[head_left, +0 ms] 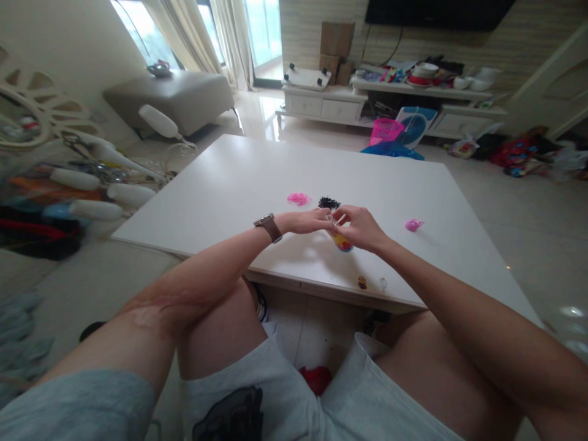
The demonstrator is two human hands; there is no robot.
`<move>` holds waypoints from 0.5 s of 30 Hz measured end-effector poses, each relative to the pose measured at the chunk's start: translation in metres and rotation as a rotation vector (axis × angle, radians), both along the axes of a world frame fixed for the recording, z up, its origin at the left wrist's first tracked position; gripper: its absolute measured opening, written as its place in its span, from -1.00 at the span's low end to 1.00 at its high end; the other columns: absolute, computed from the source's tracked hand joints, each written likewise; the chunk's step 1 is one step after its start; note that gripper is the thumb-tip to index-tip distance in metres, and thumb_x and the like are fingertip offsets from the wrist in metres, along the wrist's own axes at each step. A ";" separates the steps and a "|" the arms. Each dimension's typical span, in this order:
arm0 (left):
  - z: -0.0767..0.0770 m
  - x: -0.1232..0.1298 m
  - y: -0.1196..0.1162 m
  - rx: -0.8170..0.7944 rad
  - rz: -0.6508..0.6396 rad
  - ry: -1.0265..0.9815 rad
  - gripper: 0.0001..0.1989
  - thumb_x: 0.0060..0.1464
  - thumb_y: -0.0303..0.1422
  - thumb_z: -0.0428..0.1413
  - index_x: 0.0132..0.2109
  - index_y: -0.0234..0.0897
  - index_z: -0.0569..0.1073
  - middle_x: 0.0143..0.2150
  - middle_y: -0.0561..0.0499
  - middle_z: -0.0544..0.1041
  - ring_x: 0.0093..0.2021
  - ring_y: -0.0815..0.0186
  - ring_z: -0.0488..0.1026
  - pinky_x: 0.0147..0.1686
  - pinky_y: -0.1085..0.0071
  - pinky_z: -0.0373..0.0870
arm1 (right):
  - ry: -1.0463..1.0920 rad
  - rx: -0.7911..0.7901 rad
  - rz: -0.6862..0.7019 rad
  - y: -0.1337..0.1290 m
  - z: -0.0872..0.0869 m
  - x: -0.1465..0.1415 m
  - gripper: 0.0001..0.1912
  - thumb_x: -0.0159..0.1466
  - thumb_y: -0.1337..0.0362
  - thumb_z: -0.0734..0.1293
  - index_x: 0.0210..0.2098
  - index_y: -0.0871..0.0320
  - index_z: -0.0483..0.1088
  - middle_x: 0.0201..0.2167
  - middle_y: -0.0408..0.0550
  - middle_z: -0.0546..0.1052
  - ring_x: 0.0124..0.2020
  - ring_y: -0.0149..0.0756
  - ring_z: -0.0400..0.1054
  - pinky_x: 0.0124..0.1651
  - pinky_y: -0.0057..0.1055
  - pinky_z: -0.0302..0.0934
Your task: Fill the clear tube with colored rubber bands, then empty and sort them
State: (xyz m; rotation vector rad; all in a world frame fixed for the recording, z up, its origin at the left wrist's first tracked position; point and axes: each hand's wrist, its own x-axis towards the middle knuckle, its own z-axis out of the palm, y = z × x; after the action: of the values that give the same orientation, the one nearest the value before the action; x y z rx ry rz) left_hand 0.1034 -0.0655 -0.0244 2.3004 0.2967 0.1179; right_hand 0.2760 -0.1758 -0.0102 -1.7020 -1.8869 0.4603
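Observation:
A small clear jar [343,242] with red, yellow and blue contents leans between my two hands above the white table [257,177]. My right hand [361,228] is closed around its upper part, thumb and fingers bent. Level with the jar's top, my left hand [309,221] reaches in with its fingers stretched out flat, touching or nearly touching it. The hands partly hide the jar's mouth. Just beyond them lies a heap of small black bands [329,201]. To its left is a heap of pink bands [298,199].
A small pink object [414,225] sits to the right on the table. Near the front edge are a small brown piece [362,282] and a small clear piece [383,284]. A white lamp [158,120] stands close to the table's left side. Behind is a pink basket [386,130].

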 end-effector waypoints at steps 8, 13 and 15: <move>0.013 -0.002 -0.003 -0.095 0.090 -0.056 -0.59 0.29 -0.04 0.04 -0.17 -0.32 0.55 -0.11 -0.09 0.58 -0.10 0.21 0.49 -0.07 0.36 0.41 | 0.069 0.019 -0.021 0.002 0.002 -0.003 -0.90 0.19 0.27 0.46 -0.31 0.15 0.52 -0.27 -0.02 0.67 -0.32 -0.24 0.55 -0.28 -0.39 0.35; 0.016 -0.011 0.007 -0.043 0.132 -0.109 -0.53 0.30 0.00 0.00 -0.21 -0.31 0.57 -0.08 -0.09 0.54 -0.07 0.23 0.48 -0.01 0.38 0.38 | 0.112 0.003 -0.060 0.004 0.002 -0.002 -0.79 0.18 0.14 0.50 -0.33 0.15 0.53 -0.30 -0.02 0.66 -0.37 -0.24 0.53 -0.32 -0.38 0.35; 0.015 -0.012 0.006 -0.026 0.113 -0.096 -0.53 0.31 0.00 0.00 -0.22 -0.31 0.57 -0.09 -0.09 0.54 -0.09 0.24 0.48 -0.02 0.38 0.38 | 0.107 -0.002 -0.064 0.003 0.002 -0.002 -0.80 0.17 0.15 0.50 -0.33 0.14 0.53 -0.31 -0.02 0.66 -0.38 -0.24 0.53 -0.33 -0.38 0.34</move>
State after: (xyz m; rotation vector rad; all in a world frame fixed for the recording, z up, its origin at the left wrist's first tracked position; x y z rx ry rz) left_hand 0.0918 -0.0594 -0.0096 2.2441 0.3767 0.2786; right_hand 0.2744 -0.1724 -0.0081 -1.6994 -1.7515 0.5181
